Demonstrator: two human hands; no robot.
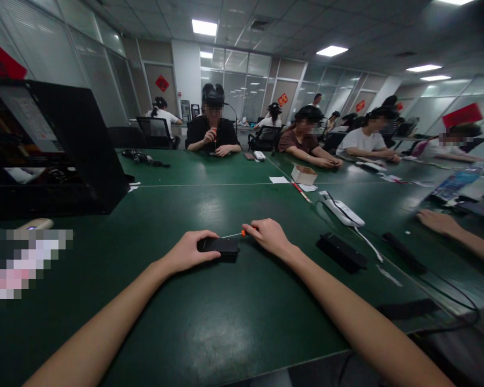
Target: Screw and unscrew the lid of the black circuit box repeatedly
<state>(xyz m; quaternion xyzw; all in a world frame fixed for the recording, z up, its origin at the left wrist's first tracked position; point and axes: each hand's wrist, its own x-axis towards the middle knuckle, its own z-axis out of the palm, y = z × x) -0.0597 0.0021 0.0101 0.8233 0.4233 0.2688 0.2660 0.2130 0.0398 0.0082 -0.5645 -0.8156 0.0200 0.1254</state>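
Observation:
On the green table (177,312) lies a small black box-shaped part (225,246). My left hand (189,251) grips its left end, thumb along the near side and fingers along the far side. A screwdriver (247,231) with an orange handle is held in the closed fingers of my right hand (271,235). Its thin shaft points left and reaches over the far edge of the black part. I cannot tell whether the tip touches it. A second black oblong part (341,252) rests to the right of my right hand.
A white power strip (342,210) with cables lies at the right, near a small open box (304,174). A large black case (56,148) stands at the left. Another person's arm (459,234) reaches in from the right. Several people sit across the table.

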